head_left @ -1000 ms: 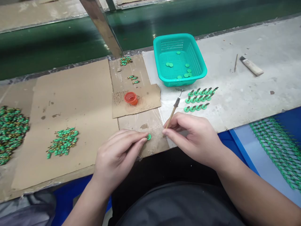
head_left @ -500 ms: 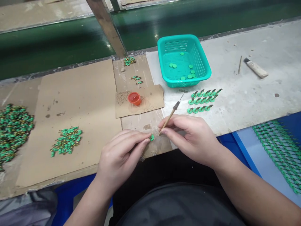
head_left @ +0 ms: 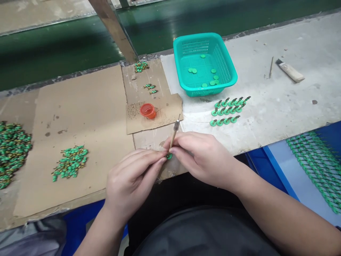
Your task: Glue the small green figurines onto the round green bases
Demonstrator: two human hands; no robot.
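My left hand (head_left: pixel 131 179) pinches a small green disc (head_left: pixel 169 156) between thumb and fingertips, above a cardboard sheet. My right hand (head_left: pixel 201 156) grips a thin wooden-handled tool (head_left: pixel 174 134) with a metal collar. That hand now touches or nearly touches my left fingers. The tool stands steeply upright, and its lower end is hidden by my fingers just above the disc. Much of the disc is covered by my fingers.
A teal plastic basket (head_left: pixel 205 64) holds loose green discs. Rows of green parts (head_left: pixel 226 112) lie on the concrete bench, near a small red cup (head_left: pixel 148 111). Piles of green parts (head_left: pixel 70 163) lie on cardboard at left. Strings of green parts (head_left: pixel 314 170) lie at right.
My right hand has moved left toward my left hand. The tool has swung more upright, with its lower end now at the disc. The left hand still holds the disc.
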